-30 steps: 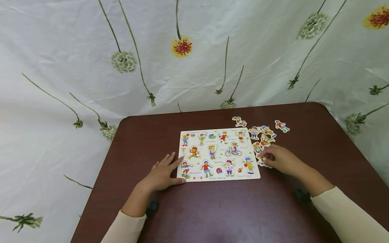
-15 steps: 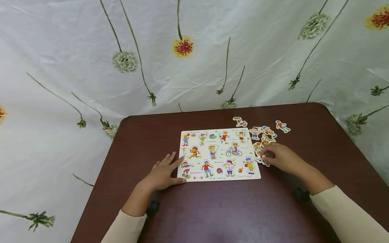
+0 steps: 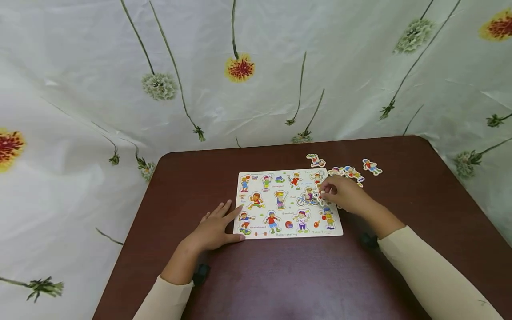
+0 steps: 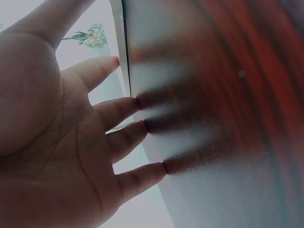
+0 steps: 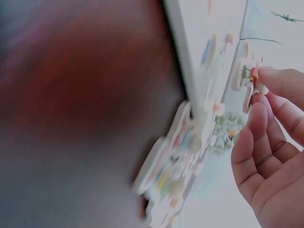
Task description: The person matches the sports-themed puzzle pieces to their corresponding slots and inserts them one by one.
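A white puzzle board point(image 3: 262, 218) printed with cartoon children at sports lies on the table. My left hand point(image 3: 212, 229) rests at its left edge, fingers spread, with thumb and index finger touching the border. In the left wrist view the fingertips of the left hand point(image 4: 85, 123) meet the dark tabletop and the board's edge. Above the right part of the board, my right hand point(image 3: 347, 195) pinches a small puzzle piece point(image 5: 248, 78) by thumb and fingertips. The right wrist view shows red and green on that piece, tilted and clear of the board. Its full picture is hidden.
Loose puzzle pieces point(image 3: 354, 173) lie beside the board's right edge, partly hidden behind the right hand. One piece point(image 3: 316, 160) sits beyond the board's far edge, another point(image 3: 372, 166) farther right. A flowered cloth point(image 3: 264, 102) hangs behind the brown table point(image 3: 192, 186).
My right hand has picked up a piece from the cluster right of the board and carried it left and away from me, over the board. The left hand has stayed in place.
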A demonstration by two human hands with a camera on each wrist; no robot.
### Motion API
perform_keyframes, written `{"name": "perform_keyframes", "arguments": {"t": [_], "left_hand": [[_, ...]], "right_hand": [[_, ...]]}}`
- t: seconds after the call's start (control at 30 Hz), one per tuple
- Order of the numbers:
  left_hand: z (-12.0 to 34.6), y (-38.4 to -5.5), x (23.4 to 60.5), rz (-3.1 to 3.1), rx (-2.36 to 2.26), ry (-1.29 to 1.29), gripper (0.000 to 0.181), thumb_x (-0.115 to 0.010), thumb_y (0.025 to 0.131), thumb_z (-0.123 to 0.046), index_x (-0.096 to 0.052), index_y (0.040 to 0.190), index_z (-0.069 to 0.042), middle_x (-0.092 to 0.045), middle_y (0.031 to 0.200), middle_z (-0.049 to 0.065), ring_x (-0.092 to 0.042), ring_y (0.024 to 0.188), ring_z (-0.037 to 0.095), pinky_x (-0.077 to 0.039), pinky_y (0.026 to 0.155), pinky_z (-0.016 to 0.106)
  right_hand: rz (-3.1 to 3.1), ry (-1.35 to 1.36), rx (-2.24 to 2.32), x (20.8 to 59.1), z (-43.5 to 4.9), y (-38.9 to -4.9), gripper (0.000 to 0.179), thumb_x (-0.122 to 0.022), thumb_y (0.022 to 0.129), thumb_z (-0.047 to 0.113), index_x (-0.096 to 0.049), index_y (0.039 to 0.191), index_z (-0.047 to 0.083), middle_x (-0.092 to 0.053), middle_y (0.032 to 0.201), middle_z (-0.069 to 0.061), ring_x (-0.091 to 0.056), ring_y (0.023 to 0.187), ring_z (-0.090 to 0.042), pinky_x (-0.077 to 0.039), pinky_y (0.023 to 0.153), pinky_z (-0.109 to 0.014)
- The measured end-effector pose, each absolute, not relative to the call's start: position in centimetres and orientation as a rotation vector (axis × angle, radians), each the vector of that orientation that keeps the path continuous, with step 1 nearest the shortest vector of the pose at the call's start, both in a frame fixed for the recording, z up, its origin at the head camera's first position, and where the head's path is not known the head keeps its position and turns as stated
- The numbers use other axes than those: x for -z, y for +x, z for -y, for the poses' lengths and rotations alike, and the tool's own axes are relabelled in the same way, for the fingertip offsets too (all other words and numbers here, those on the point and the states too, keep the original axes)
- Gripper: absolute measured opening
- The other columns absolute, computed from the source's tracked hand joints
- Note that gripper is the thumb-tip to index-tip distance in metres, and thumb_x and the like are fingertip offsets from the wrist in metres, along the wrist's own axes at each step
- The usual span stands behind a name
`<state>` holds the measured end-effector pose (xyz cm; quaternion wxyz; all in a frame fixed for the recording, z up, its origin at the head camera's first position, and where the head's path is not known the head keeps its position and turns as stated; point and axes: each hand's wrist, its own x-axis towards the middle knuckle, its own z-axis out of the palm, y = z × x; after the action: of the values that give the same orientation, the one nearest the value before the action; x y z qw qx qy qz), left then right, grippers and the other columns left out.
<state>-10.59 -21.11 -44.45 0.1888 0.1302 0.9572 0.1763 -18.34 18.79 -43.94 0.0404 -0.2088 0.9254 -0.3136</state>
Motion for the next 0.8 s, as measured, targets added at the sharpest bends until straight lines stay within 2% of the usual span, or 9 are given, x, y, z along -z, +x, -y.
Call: {"name": "perform_keyframes", "arguments": {"t": [0.37, 0.8], "left_hand": [[21.3, -10.9, 44.6, -2.699, -0.481, 0.374, 0.088, -0.072, 0.088, -0.056, -0.030, 0.161, -0.027, -0.014, 0.171, 0.014, -0.013, 0.158, 0.040, -0.015, 0.119, 0.072], [21.2, -10.7, 44.6, -2.698, -0.477, 0.390, 0.087, -0.072, 0.088, -0.055, -0.033, 0.160, -0.025, -0.016, 0.170, 0.017, -0.014, 0.157, 0.042, -0.016, 0.119, 0.072]], "right_hand": [[-2.829, -0.517, 1.030, 43.4, -14.7, -21.0, 0.009, -0.070, 0.095, 0.015, -0.067, 0.100, 0.008, -0.064, 0.091, -0.006, -0.059, 0.082, -0.019, -0.047, 0.072, -0.032], [-2.839, -0.443, 0.961, 43.8, -11.5, -23.0, 0.012, -0.067, 0.098, 0.019, -0.064, 0.099, 0.008, -0.064, 0.093, -0.009, -0.057, 0.079, -0.020, -0.046, 0.069, -0.032]]}}
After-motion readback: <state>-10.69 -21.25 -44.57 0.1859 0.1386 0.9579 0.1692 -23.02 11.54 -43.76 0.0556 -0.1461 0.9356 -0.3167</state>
